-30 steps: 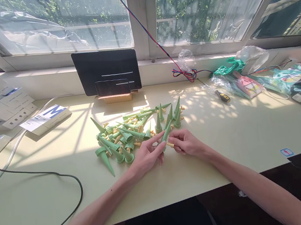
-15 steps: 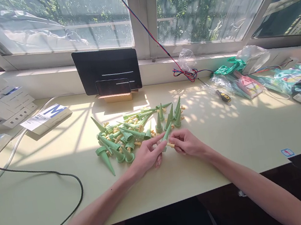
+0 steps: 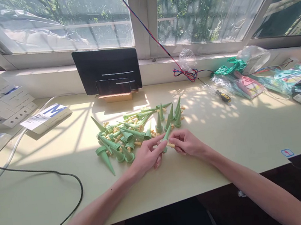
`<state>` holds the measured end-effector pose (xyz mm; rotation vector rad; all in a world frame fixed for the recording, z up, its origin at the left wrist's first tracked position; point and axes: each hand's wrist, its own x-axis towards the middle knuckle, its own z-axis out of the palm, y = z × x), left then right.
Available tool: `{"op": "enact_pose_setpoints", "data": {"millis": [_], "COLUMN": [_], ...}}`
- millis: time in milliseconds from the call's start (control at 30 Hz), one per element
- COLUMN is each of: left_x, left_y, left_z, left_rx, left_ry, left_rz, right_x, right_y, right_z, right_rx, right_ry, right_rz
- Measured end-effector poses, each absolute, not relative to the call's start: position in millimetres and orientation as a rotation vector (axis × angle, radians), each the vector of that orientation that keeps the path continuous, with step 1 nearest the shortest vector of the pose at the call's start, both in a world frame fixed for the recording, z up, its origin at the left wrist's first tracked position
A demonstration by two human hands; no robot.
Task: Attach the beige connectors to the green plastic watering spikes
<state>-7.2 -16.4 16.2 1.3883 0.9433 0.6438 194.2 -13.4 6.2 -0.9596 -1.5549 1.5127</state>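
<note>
Green spike hasn't really budged, tbh: left hand has it finger-pinched, right hand pinches the tan nozzle, so same step.

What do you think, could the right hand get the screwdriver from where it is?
Probably yes. Nothing seems to stand between the right hand and the screwdriver. But its fingers are holding a yellow piece, so it would likely have to let go first.
</note>
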Motion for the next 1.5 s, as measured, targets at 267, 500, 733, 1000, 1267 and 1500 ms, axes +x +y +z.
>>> {"op": "enact_pose_setpoints", "data": {"millis": [267,500,733,1000,1267,1500], "left_x": [-6.9,-6.1,-6.3,-7.4,-6.5,-6.7], "left_y": [-15.3,-17.0,-14.5,-15.9,-13.6,-15.2], "left_z": [14.5,17.5,14.0,17.1,10.5,15.9], "left_rx": [1.375,1.382,1.358,1.418,1.362,1.400], "left_ry": [0.929,0.950,0.929,0.989,0.911,0.995], "left_rz": [0.683,0.644,0.700,0.629,0.712,0.655], "right_x": [193.4,193.0,195.6,193.4,195.3,193.7], "right_y": [-12.8,-14.0,-13.1,-14.1,-12.0,-12.5], "right_z": [8.7,8.3,7.2,9.2,6.6,8.3], "right_rx": [-0.968,-0.971,-1.002,-0.981,-1.052,-1.002], "right_ry": [-1.547,-1.566,-1.562,-1.582,-1.567,-1.566], "right_rz": [1.516,1.501,1.506,1.510,1.493,1.519]}}
